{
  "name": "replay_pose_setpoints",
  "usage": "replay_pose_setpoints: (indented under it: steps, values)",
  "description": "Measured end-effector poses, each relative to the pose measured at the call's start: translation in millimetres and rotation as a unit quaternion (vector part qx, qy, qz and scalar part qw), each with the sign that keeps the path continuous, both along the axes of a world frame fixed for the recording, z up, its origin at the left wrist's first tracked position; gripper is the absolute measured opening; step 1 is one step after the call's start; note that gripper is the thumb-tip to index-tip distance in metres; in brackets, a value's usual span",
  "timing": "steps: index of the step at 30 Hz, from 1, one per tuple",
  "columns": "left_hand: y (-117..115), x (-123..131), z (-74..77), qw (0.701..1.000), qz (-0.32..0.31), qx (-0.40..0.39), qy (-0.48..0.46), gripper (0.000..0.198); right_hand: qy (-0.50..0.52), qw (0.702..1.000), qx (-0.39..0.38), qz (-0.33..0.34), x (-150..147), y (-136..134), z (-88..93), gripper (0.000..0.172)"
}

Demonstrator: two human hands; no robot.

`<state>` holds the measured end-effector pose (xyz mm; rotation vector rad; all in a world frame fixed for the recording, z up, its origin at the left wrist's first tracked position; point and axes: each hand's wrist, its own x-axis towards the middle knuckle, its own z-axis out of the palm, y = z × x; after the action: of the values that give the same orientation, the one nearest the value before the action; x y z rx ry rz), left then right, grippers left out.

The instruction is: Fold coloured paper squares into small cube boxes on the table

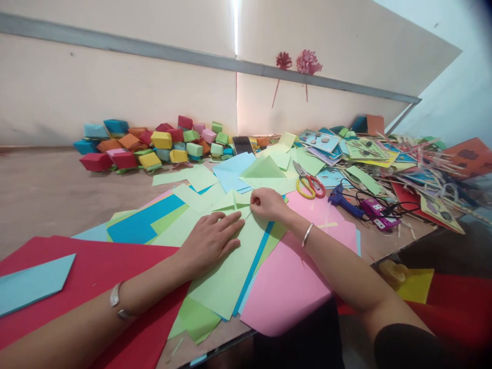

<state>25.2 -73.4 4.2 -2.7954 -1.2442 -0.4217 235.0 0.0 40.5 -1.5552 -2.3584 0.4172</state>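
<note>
My left hand (211, 240) lies flat with its fingers stretched out, pressing on light green paper (219, 287). My right hand (268, 205) is closed in a pinch at the right end of a folded piece of light green paper (226, 202). Its fingertips partly hide the spot where they grip. The left fingertips lie close to the right hand, just below that fold. Beneath are more sheets, among them a blue sheet (144, 220) and a pink sheet (284, 292).
Scissors (307, 183) and a blue glue gun (346, 201) lie to the right, beside a purple box (378, 212). Colored paper boxes (161, 139) are heaped at the back, near a phone (242, 145). Red paper (111, 261) covers the left front. Decorated cards (365, 149) pile up at right.
</note>
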Motion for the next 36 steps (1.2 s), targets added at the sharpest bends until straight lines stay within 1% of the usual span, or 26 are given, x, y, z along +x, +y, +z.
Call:
replay_pose_setpoints:
  steps: [1,2,4,6,9,10,11,13,15,16,19,22,26,29,31,34,36]
  values:
    - [0.1,-0.1,0.1,1.0,-0.002,0.001,0.0,0.042,-0.003,1.0,0.005,0.013,-2.0,-1.8,0.0,0.006]
    - [0.3,-0.2,0.1,1.0,-0.003,0.002,-0.003,0.042,-0.005,1.0,-0.001,0.025,-3.6,-3.1,0.1,0.01]
    - [0.7,-0.5,0.1,1.0,-0.005,-0.001,-0.01,0.041,-0.013,0.999,-0.027,0.034,-4.2,-3.5,1.0,0.015]
    - [1.0,-0.8,0.1,1.0,-0.008,-0.005,-0.01,0.042,-0.034,0.999,-0.034,0.008,-1.4,-1.6,3.2,0.013]
    - [0.9,-1.0,0.0,1.0,-0.006,-0.007,-0.009,0.043,-0.079,0.995,-0.007,-0.056,3.7,0.6,8.0,0.009]
    - [0.8,-1.0,-0.3,1.0,-0.005,-0.007,-0.012,0.043,-0.084,0.994,-0.005,-0.064,4.0,0.3,9.1,0.009]
    - [0.7,-1.0,-0.7,1.0,-0.003,-0.006,-0.017,0.042,-0.082,0.995,-0.009,-0.057,3.4,-0.7,9.7,0.008]
    - [1.0,-1.1,-1.7,1.0,-0.002,-0.005,-0.023,0.042,-0.066,0.997,-0.022,-0.016,-0.3,-3.7,9.2,0.008]
    - [2.3,-1.4,-2.9,1.0,-0.002,-0.003,-0.025,0.043,-0.051,0.998,-0.039,0.021,-4.6,-6.3,7.2,0.011]
    - [3.2,-1.6,-3.4,1.0,-0.003,-0.002,-0.024,0.043,-0.045,0.997,-0.049,0.029,-6.0,-6.9,6.2,0.013]
    - [5.7,-2.5,-4.5,1.0,-0.008,-0.001,-0.015,0.042,-0.029,0.996,-0.076,0.031,-5.8,-5.7,3.8,0.016]
    - [4.7,-2.7,-4.7,1.0,-0.013,0.005,-0.013,0.039,-0.022,0.996,-0.081,0.037,-2.5,-3.1,2.7,0.017]
    - [-1.1,-0.8,-2.6,0.998,-0.026,0.047,-0.028,0.035,-0.024,0.996,-0.08,0.043,-1.1,-2.4,2.1,0.015]
    - [-2.0,-0.6,1.0,0.996,-0.001,0.068,-0.051,0.032,-0.026,0.996,-0.042,0.068,-0.9,-2.7,3.5,0.009]
    - [-0.1,-1.8,3.6,0.997,0.028,0.049,-0.061,0.023,-0.022,0.994,0.003,0.106,0.1,-2.9,5.6,0.004]
    - [3.5,-3.6,6.6,0.997,0.046,0.002,-0.057,0.015,-0.042,0.984,0.043,0.168,2.1,-3.9,9.9,0.017]
    - [4.8,-3.9,7.6,0.997,0.049,-0.01,-0.056,0.014,-0.079,0.976,0.047,0.195,2.6,-5.0,12.3,0.019]
